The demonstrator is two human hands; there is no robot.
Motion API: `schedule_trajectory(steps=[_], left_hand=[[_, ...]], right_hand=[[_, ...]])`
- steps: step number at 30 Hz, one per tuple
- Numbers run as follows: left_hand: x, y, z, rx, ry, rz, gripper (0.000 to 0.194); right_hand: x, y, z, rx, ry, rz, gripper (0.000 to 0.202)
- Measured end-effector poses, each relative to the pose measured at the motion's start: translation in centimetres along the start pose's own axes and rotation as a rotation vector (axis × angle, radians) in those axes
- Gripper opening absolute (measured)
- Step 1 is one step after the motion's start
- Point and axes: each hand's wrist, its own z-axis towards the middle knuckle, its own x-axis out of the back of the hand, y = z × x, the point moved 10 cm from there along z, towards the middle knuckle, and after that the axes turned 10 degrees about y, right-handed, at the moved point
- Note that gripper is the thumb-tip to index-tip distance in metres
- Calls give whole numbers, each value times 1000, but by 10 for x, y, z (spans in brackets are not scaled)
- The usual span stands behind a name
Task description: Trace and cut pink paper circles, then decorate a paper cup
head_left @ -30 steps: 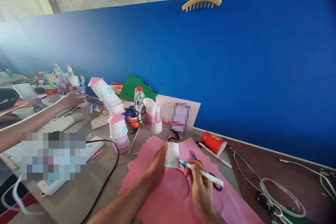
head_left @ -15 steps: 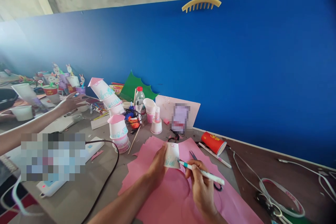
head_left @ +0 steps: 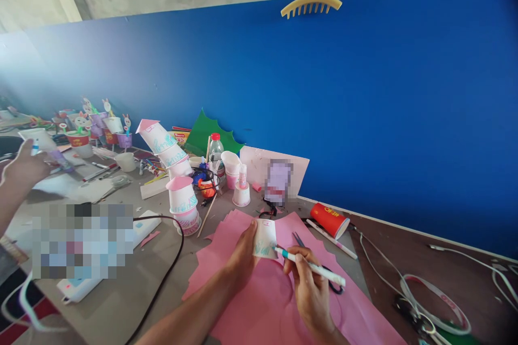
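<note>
My left hand [head_left: 243, 252] grips a small white paper cup [head_left: 265, 238] by its left side, above pink paper [head_left: 238, 302]. The cup bears teal pen strokes and a small pink mark. Closed round a white marker [head_left: 321, 270] with a teal band is my right hand [head_left: 309, 285]; the marker's tip is at the cup's right side. Dark-handled scissors [head_left: 336, 287] lie on the pink paper, partly hidden behind my right hand.
Decorated cup stacks [head_left: 183, 195] stand left of the paper. A red cup [head_left: 329, 220] lies at the right by a capped marker [head_left: 332, 239]. A power strip [head_left: 87, 287] with a black cable is at the left. Another person's hand [head_left: 26, 164] is at the far left.
The other person's hand has drawn back to the left. More teal strokes show on the cup, and my right hand has shifted very slightly.
</note>
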Motion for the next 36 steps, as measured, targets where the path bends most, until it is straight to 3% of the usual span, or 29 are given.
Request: schedule_trajectory(steps=[9,36], left_hand=[[-2,-1,1,3,-19,-10,58],[-2,-5,0,32,-52,24,65]], right_hand=[[-5,3,-4,14,-50,-19,35],[-1,0,2,-90,29,49,36]])
